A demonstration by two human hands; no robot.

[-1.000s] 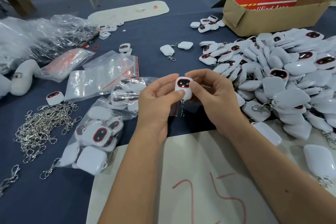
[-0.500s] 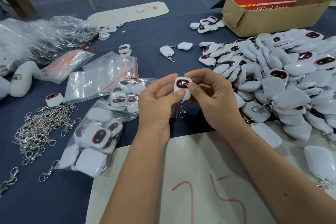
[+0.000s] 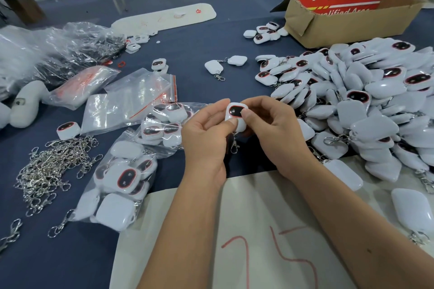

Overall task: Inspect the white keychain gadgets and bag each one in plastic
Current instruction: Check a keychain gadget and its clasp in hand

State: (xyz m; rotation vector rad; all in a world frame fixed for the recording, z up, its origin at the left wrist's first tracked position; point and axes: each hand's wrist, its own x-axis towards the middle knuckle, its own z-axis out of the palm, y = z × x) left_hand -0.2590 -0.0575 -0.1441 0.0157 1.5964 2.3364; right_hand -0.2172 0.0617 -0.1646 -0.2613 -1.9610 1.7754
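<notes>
A white keychain gadget (image 3: 235, 110) with a dark oval window is held upright at the middle of the table. My left hand (image 3: 206, 134) pinches its left side and my right hand (image 3: 274, 129) pinches its right side, thumb on the face. Its metal clasp (image 3: 234, 145) hangs below. A large heap of white gadgets (image 3: 352, 103) lies to the right. Clear bags filled with gadgets (image 3: 124, 178) lie to the left, and empty zip bags (image 3: 131, 101) lie behind them.
A pile of loose metal clasps (image 3: 49, 169) sits at the left. A cardboard box (image 3: 352, 21) with a red sign stands at the back right. A white sheet (image 3: 258, 241) with red marks lies under my forearms. Crumpled plastic (image 3: 54, 54) fills the back left.
Both hands have kept hold of the gadget and turned it slightly; my right thumb has slid up onto its face.
</notes>
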